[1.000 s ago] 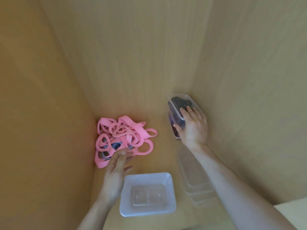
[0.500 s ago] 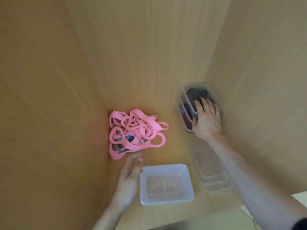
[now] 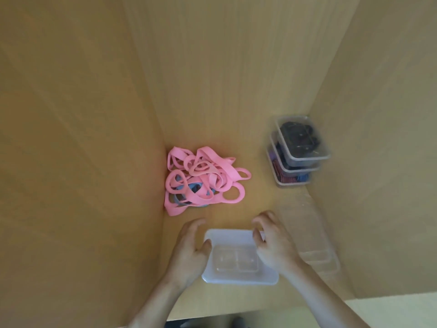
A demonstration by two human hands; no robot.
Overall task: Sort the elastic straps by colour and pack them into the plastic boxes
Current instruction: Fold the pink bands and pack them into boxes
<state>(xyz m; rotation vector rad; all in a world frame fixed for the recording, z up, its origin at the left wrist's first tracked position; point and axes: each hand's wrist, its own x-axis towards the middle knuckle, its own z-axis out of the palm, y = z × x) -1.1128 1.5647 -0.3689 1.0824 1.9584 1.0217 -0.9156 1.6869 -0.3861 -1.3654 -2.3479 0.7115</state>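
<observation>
A tangled pile of pink elastic straps lies against the left wall, with a blue strap showing underneath it. An empty clear plastic box stands open at the front of the wooden floor. My left hand curls round its far-left corner, thumb on the left rim. The box's right side is held by my right hand, whose fingers hook over the far rim. Three lidded boxes are stacked in the back right corner; the top one holds black straps.
Wooden walls close in on the left, back and right. A stack of clear lids lies along the right wall between the stacked boxes and my right arm. The shelf's front edge runs just behind my wrists.
My right hand left the stacked boxes in the corner and came down to the empty box. My left hand moved from the pink pile to the box's left side.
</observation>
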